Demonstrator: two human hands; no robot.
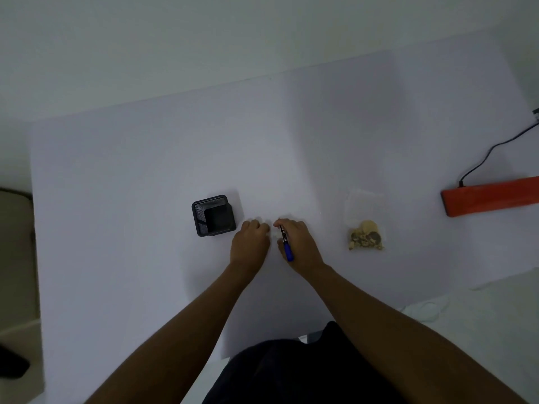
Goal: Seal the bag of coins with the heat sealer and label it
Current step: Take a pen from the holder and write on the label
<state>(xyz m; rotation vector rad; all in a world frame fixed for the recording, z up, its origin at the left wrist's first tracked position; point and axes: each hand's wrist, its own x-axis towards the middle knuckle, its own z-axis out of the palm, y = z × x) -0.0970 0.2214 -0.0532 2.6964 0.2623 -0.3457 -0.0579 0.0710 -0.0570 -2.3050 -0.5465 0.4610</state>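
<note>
A person's right hand [300, 243] grips a blue-barrelled pen [285, 243] while the left hand [250, 240] pins a small white label [274, 234]. Steady pressure should keep the writing legible. The clear plastic bag of coins [364, 225] lies apart, to the right.

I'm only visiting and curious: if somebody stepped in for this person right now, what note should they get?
Right hand: holds a blue pen, tip down at a small white label.
Left hand: fingertips steady that label.
Bag of coins: lies flat to the right, untouched.
Orange heat sealer: far right, cord attached.
Black pen holder: left of the hands.
Whether the bag is sealed cannot be told.
Left: finish the label, stick it on.
</note>
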